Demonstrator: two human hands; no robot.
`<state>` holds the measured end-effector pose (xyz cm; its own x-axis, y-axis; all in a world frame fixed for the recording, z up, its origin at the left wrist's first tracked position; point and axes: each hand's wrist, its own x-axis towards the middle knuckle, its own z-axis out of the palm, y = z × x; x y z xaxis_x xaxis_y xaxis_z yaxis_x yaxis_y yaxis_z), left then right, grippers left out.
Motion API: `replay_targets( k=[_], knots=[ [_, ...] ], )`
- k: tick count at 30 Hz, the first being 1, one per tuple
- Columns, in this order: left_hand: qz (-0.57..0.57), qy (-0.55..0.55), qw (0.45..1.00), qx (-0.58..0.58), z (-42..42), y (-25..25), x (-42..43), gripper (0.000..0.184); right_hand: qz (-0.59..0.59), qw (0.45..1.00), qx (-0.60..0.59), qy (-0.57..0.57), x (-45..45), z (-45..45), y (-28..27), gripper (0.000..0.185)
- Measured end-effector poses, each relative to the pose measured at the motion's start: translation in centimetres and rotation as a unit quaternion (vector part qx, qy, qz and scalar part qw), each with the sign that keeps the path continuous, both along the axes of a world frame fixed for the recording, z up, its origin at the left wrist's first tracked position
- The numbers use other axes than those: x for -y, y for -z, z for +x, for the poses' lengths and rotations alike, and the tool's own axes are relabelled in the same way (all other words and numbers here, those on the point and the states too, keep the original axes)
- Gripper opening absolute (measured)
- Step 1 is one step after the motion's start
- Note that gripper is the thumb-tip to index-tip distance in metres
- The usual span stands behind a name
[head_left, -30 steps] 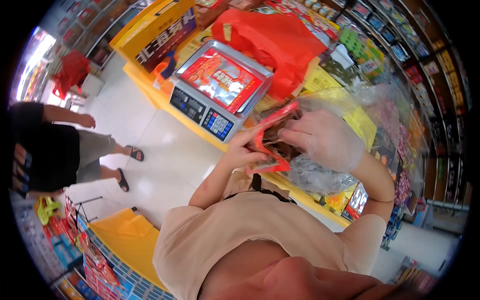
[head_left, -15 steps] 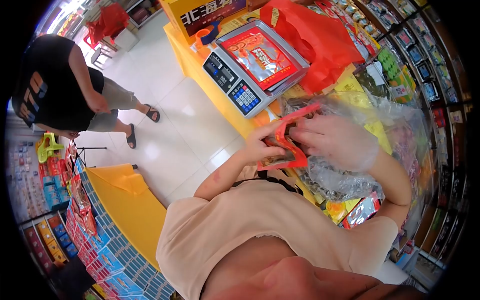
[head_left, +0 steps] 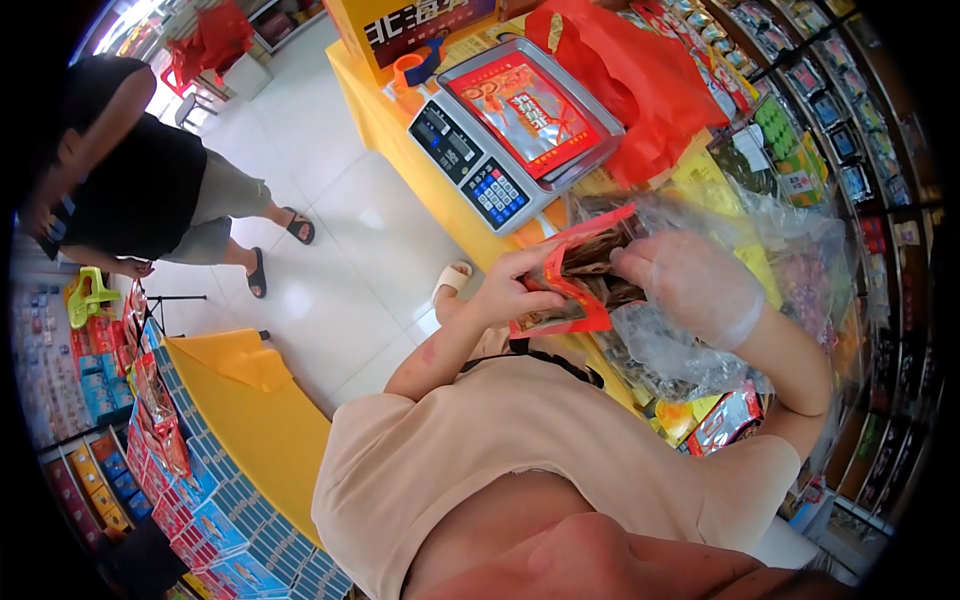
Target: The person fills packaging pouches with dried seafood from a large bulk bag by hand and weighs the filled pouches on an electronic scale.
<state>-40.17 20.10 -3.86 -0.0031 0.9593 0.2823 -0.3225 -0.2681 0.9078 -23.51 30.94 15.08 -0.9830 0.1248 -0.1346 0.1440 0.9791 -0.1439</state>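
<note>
My left hand [head_left: 518, 290] is closed on the edge of an open red pouch [head_left: 590, 318], thumb at the front. Brown dried strips [head_left: 597, 252] show inside the pouch mouth. My right hand [head_left: 700, 285], in a clear plastic glove, is at the right side of that mouth, its fingertips pinched on some of the brown strips. Beneath and beside it lies a crumpled clear plastic bag [head_left: 665, 350]. Beyond my left hand stands a digital scale [head_left: 470, 165] with a flat red and silver packet [head_left: 530, 115] on its tray.
A red bag [head_left: 640, 90] lies behind the scale, beside a yellow box [head_left: 350, 20] and a tape roll [head_left: 408, 70]. Packaged goods line shelves at the right. A person in a black top [head_left: 140, 170] stands on the floor at the left, near a yellow-covered stand [head_left: 250, 400].
The view has swung, shifting the scene. My right fingers have drawn back slightly from the pouch, whose mouth shows more brown strips. The other person's arm has risen.
</note>
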Motion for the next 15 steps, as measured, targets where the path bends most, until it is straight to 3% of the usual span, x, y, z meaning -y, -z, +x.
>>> replay_targets(
  k=[6, 12, 13, 15],
  knots=[
    [0.031, 0.015, 0.999, -0.014, -6.0, 0.6, -2.1, 0.060, -0.096, 0.995, -0.003, 0.014, -0.5, -5.2, -0.3, 0.014],
    [0.037, 0.040, 0.998, 0.015, -13.8, 0.1, -5.1, 0.061, -0.117, 0.972, 0.175, 0.108, -3.0, -10.9, -2.5, 0.022],
    [0.046, 0.026, 0.998, 0.034, -15.0, 0.1, -5.8, 0.063, -0.142, 0.988, 0.033, 0.056, -3.7, -11.0, -1.6, 0.022],
    [0.044, 0.055, 0.997, 0.042, -16.9, -0.3, -7.4, 0.064, -0.152, 0.982, -0.112, 0.012, -4.1, -11.8, -1.4, 0.023]
  ],
)
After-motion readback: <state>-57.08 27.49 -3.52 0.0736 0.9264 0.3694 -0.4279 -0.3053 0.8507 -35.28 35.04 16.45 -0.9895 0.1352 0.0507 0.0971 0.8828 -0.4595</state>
